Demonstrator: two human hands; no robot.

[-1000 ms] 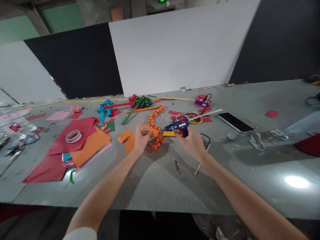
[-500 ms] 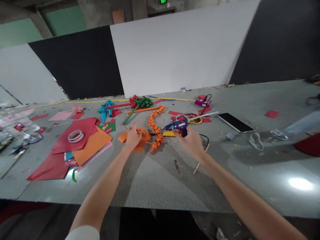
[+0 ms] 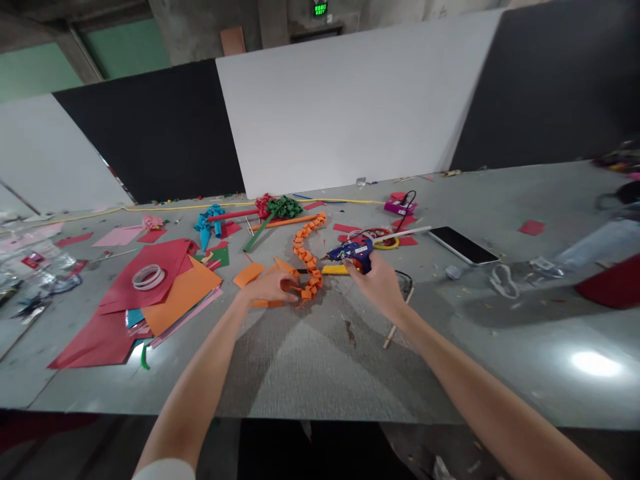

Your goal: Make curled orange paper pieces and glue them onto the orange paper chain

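A curled orange folded-paper chain lies in an S-curve in the middle of the table. At its near end my left hand has its thumb and fingers curled around the last folds; the exact contact is partly hidden. Loose orange paper pieces lie beside and under that hand. In my right hand is a blue glue gun, its nozzle pointing left towards the chain and a white glue stick jutting from its back. Just beneath the nozzle lies a yellow-handled tool, partly covered.
Coloured paper sheets with a tape roll on top lie to the left. Behind are paper flowers, one with a green stem. To the right are a phone, a purple box and a wooden stick.
My left hand has moved from the loose orange paper down and right to the chain's near end. The right hand still holds the glue gun; the view has shifted slightly.
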